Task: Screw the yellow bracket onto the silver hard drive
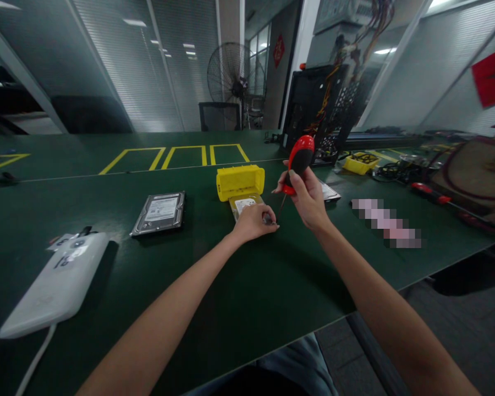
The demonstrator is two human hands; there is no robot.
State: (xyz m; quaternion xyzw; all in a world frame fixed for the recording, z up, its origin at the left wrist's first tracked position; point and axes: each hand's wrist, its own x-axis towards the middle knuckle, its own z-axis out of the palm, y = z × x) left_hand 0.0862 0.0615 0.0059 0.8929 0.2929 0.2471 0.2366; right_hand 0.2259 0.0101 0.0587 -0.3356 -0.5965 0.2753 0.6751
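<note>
My right hand (307, 198) is wrapped round the red and black handle of a screwdriver (302, 159), whose thin shaft points down toward my left hand. My left hand (256, 221) is closed with fingertips pinched on something small near the screwdriver's tip; I cannot make out what. It rests over the front of a hard drive (244, 203) with a white label, partly hidden. Right behind that drive, a yellow bin (241, 182) lies with its opening toward me. Another hard drive (160, 213) lies flat to the left.
A white device (58, 286) with a cable lies at the left. Behind my right hand are a third drive (329, 192) and an open computer case (313, 110). Farther right are a small yellow bin (360, 163), cables and a red-handled tool (431, 193).
</note>
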